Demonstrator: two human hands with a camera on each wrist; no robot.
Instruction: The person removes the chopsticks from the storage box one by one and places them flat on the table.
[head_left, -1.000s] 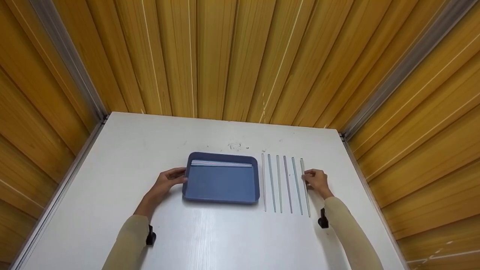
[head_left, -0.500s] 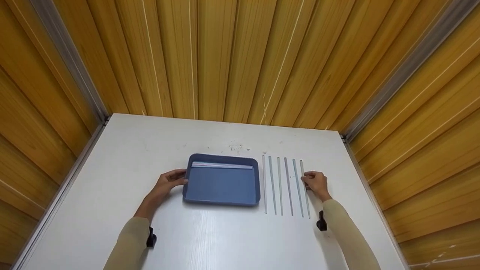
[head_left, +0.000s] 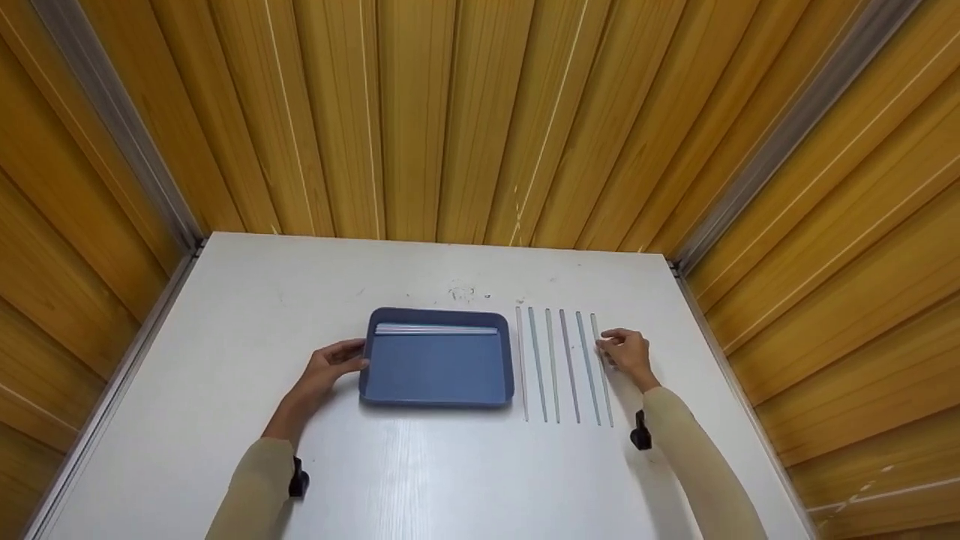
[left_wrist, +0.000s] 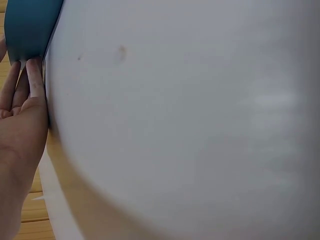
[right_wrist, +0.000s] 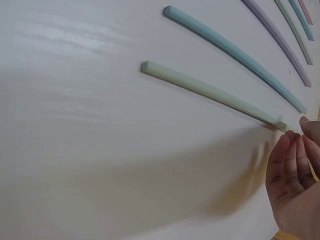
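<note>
A blue rectangular tray lies on the table, with a bundle of pale straws along its far side. My left hand grips the tray's left edge between thumb and fingers; in the left wrist view its fingertips meet the tray's outer wall. Right of the tray, several pastel straws lie in a spaced row, roughly parallel. At the outermost, a pale green straw, my right hand has its fingertips, with a gap between thumb and fingers. A light blue straw lies beside it.
The white table carries small dark marks behind the tray. Yellow wood-patterned panels rise behind and at both sides, with grey metal strips at the corners. A black wrist device sits under the right sleeve.
The pale green straw has shifted slightly left and lies more in line with the row. My right thumb and fingers have loosened around it. The left hand stays on the tray.
</note>
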